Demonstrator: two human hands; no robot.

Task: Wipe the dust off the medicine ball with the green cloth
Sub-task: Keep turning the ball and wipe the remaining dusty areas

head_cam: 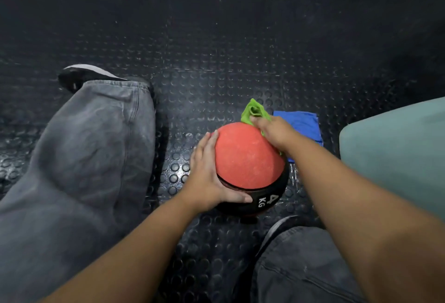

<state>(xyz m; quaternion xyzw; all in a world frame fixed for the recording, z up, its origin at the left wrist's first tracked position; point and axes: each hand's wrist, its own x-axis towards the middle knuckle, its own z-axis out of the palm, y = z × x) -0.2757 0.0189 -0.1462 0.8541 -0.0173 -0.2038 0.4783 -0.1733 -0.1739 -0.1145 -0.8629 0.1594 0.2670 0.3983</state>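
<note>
While it sits on the dark bumpy floor (216,50) between the person's legs, the medicine ball (248,158) shows a big red top and a black band below with "4 KG" in white. The very bottom of the ball is hidden under its own round shape, and its far right side is covered by an arm.

The left hand (209,175) is spread flat against the ball's left side, fingers close together and the thumb reaching across the black band. The right hand (272,131) is closed on the green cloth (254,111) and rests on the ball's top right edge. Part of the cloth sticks up past the fingers, and a thin strip peeks out under the wrist. The rest is hidden by the hand, so I cannot tell how much of it touches the ball.

Just behind the right hand lies a blue cloth (305,124) on the floor, partly covered by the arm.

A leg in grey trousers (84,158) stretches out on the left, with a dark shoe (81,75) at its end. The other knee is cut off at the bottom edge. At the right edge is a pale green thing (397,146), cut off, and I cannot tell what it is. The far floor fades into dark.
</note>
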